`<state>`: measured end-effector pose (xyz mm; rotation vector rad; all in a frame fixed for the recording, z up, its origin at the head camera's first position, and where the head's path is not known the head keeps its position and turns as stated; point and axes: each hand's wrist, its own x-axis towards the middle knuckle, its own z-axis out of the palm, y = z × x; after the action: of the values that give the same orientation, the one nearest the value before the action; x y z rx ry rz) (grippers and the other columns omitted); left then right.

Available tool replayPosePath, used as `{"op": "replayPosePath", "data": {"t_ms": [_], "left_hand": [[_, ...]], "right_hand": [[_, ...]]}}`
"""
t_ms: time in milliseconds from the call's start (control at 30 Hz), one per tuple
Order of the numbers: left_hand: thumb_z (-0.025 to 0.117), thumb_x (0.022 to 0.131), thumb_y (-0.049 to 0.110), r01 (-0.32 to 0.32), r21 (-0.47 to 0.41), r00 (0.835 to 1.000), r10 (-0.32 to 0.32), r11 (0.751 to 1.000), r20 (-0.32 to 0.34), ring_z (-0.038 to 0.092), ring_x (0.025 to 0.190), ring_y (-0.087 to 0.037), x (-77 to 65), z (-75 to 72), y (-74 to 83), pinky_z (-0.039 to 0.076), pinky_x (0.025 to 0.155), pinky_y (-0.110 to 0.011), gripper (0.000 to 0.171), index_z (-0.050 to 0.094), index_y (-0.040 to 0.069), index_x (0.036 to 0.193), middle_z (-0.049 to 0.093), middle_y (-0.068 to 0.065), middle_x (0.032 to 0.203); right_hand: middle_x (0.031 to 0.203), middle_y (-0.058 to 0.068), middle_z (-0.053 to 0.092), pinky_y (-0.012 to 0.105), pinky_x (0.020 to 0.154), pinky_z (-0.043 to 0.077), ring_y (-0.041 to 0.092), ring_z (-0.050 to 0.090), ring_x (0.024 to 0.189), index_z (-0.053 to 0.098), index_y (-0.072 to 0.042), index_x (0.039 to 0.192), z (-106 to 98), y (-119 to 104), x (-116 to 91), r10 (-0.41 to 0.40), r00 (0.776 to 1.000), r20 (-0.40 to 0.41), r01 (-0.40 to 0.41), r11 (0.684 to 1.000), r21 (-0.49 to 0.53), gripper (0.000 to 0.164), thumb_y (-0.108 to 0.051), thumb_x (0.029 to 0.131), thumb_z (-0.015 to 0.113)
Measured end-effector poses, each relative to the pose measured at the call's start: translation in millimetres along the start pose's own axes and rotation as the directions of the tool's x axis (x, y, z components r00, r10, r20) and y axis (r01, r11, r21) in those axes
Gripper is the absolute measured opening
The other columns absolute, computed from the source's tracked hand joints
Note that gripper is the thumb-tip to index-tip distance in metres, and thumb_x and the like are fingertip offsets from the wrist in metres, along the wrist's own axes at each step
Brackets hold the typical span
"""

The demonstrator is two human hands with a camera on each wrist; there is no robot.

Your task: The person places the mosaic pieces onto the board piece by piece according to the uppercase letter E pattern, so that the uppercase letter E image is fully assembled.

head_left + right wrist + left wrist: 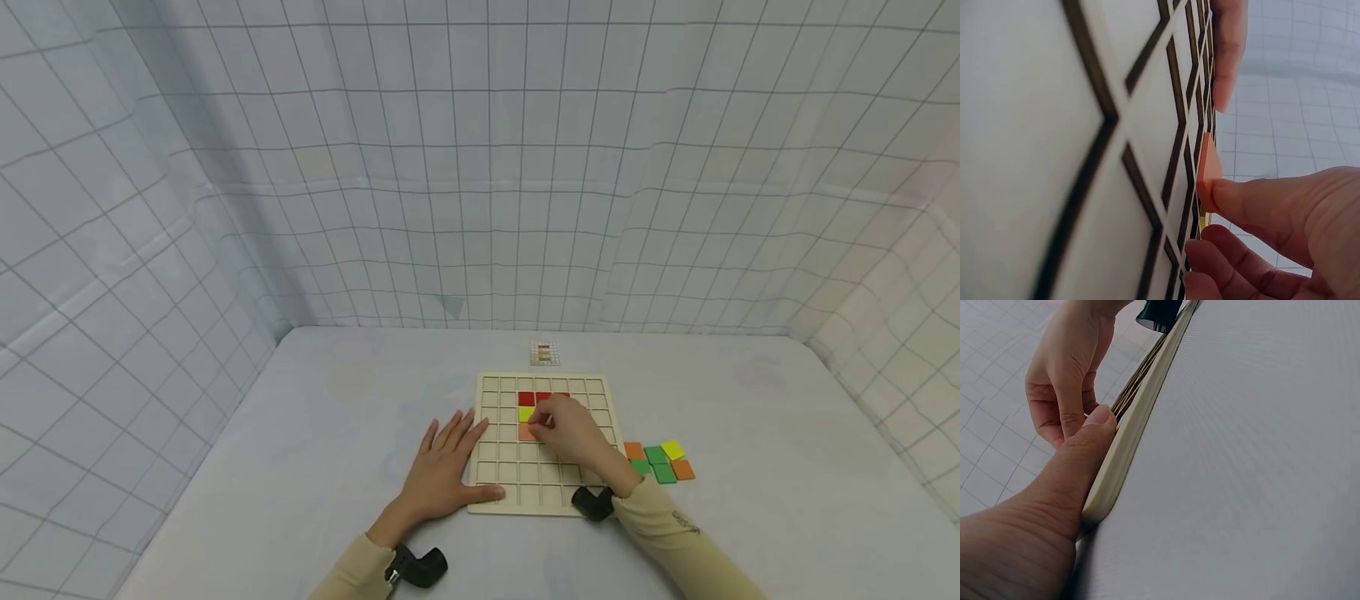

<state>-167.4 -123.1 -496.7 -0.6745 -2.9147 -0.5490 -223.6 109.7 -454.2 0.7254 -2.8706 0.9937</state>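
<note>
A pale wooden grid board (510,497) lies flat, its square cells edged by raised strips. My left hand (442,471) spreads over its left side, fingers straight along the edge and thumb across the front left corner. My right hand (572,429) is over the middle of the board. Between its thumb and fingers it pinches an orange square tile (1210,165), tilted at the grid in the right wrist view. Just behind that is a yellow tile (525,414) in a cell. Beyond it runs a row of red tiles (527,399), partly covered by my right hand.
To the board's right lie several loose tiles: green tiles (664,473), orange tiles (683,470) and a yellow tile (672,450). A small card with a coloured grid pattern (544,354) lies behind the board. White gridded cloth (480,167) encloses the table's back and sides.
</note>
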Motion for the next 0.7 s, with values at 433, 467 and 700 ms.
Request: {"op": "replayPosePath", "data": {"t_ms": [433,467,700], "left_hand": [[0.051,0.075,0.078,0.003,-0.013,1.0,-0.003,1.0,0.001,0.01,0.143,-0.022,0.3,1.5,-0.6,-0.001,0.112,-0.048,0.101,0.026,0.017,0.152,0.02,-0.007,0.156],[0.051,0.075,0.079,0.004,-0.014,1.0,-0.004,1.0,0.002,0.01,0.143,-0.022,0.3,2.0,-0.7,-0.001,0.112,-0.047,0.101,0.026,0.017,0.152,0.02,-0.007,0.155],[0.049,0.075,0.08,0.017,-0.007,1.0,-0.017,1.0,0.012,0.009,0.143,-0.022,0.8,2.3,-0.1,-0.001,0.112,-0.047,0.102,0.026,0.018,0.152,0.02,-0.006,0.156]], "right_hand": [[0.077,-0.007,0.053,0.026,0.057,0.043,0.01,0.047,0.065,0.071,-0.01,0.086,-1,-2,-8,0.007,0.998,0.056,-0.004,0.998,-0.057,0.003,-0.013,0.086,0.071],[0.078,-0.006,0.053,0.026,0.057,0.043,0.01,0.047,0.065,0.071,-0.009,0.088,-2,-1,-9,-0.009,0.998,0.063,0.012,0.998,-0.058,0.004,-0.012,0.086,0.071],[0.094,-0.002,0.055,0.027,0.065,0.045,0.01,0.05,0.076,0.07,-0.007,0.104,-10,7,-24,-0.096,0.989,0.114,0.094,0.995,0.017,0.019,-0.012,0.085,0.072]]}}
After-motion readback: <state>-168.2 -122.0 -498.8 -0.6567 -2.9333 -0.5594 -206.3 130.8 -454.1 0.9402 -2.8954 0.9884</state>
